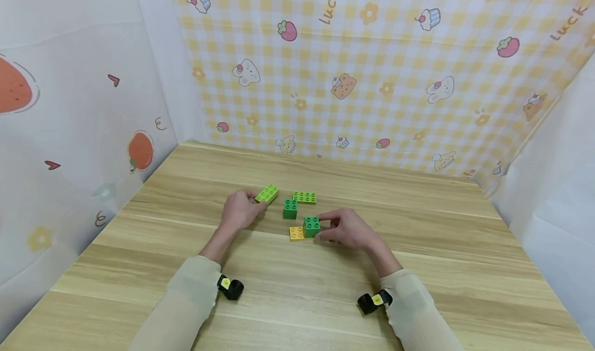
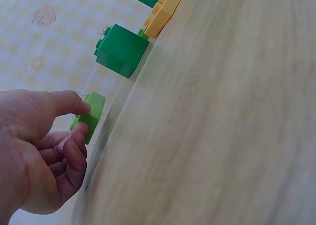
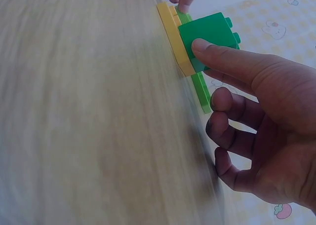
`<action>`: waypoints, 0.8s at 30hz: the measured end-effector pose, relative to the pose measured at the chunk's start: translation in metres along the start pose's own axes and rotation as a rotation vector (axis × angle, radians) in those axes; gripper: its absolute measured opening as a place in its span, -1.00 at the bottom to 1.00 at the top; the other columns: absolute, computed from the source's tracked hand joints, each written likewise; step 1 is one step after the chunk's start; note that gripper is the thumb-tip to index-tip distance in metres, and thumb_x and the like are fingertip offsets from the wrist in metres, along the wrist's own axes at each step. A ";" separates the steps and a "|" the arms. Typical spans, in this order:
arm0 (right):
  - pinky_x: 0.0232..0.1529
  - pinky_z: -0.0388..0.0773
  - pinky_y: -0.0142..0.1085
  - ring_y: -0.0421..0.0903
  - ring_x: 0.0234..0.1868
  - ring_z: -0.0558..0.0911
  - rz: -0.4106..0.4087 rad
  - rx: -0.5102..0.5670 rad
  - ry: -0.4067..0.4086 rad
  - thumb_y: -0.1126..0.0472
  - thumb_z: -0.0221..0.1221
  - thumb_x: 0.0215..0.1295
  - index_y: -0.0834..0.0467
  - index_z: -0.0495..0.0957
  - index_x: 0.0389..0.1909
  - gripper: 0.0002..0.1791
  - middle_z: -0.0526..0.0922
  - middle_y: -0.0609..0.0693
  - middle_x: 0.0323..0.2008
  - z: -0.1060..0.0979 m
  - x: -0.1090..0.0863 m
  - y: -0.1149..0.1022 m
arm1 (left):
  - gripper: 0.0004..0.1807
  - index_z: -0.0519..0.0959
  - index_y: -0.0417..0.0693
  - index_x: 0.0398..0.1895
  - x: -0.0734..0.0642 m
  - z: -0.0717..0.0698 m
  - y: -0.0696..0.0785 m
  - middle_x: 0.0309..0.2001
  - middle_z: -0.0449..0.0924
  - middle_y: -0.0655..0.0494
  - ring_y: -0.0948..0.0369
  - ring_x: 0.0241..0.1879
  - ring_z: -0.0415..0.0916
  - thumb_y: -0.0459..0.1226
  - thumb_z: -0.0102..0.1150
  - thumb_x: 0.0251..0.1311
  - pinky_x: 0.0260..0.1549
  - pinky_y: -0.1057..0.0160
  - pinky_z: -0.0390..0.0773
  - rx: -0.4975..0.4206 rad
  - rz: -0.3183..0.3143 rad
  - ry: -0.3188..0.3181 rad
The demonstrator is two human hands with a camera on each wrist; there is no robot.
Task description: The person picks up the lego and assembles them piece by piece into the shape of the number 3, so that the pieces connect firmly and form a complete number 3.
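My left hand (image 1: 240, 210) pinches a light green brick (image 1: 267, 194) between thumb and fingers at the left of the group; its studs face up. My right hand (image 1: 347, 229) grips a dark green square brick (image 1: 312, 227) by its sides. This brick sits over the right half of a flat yellow brick (image 1: 296, 234), and in the right wrist view its lower edge meets the yellow one (image 3: 174, 40). The right hand's other fingers (image 3: 232, 131) are loosely curled beside it. Between the hands stands a second dark green square brick (image 1: 290, 209), touched by neither.
A flat light green brick (image 1: 304, 197) lies just behind the second dark green brick. All stand on a wood-grain table (image 1: 279, 299). A checked cloth (image 1: 353, 108) hangs along the table's back edge, and white cloths hang at both sides.
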State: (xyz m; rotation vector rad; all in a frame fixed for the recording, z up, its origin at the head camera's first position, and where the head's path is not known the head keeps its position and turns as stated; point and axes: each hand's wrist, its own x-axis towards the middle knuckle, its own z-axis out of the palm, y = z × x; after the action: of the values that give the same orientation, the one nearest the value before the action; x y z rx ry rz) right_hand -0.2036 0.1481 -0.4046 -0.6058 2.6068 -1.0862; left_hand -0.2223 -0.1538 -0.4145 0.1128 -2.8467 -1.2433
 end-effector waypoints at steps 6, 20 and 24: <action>-0.51 0.34 -0.39 -0.18 -0.50 0.43 0.003 -0.003 0.000 0.09 0.53 0.21 0.12 0.71 0.23 -0.44 0.56 -0.08 -0.50 0.000 0.000 0.000 | -0.52 0.64 -0.39 0.14 0.001 0.000 0.001 -0.13 0.77 -0.21 0.11 -0.29 0.63 -0.21 0.34 0.28 -0.44 0.37 0.45 -0.032 0.016 -0.008; -0.50 0.35 -0.39 -0.18 -0.49 0.43 0.007 0.001 -0.003 0.09 0.53 0.21 0.12 0.71 0.23 -0.44 0.56 -0.08 -0.50 0.000 0.000 0.000 | -0.51 0.60 -0.35 0.22 0.000 -0.001 0.008 -0.19 0.69 -0.11 0.21 -0.40 0.52 -0.26 0.33 0.28 -0.50 0.36 0.45 -0.174 0.031 -0.036; -0.50 0.35 -0.39 -0.18 -0.50 0.43 0.002 0.003 -0.007 0.08 0.52 0.22 0.12 0.71 0.24 -0.45 0.56 -0.07 -0.50 0.000 0.000 0.000 | -0.50 0.59 -0.34 0.23 0.000 -0.001 0.008 -0.19 0.67 -0.09 0.20 -0.39 0.51 -0.26 0.34 0.29 -0.52 0.37 0.43 -0.205 0.032 -0.050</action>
State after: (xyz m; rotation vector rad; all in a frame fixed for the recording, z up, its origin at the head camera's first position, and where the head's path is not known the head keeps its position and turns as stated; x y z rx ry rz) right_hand -0.2036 0.1483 -0.4049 -0.6054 2.5987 -1.0858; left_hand -0.2226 -0.1492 -0.4079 0.0303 -2.7284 -1.5417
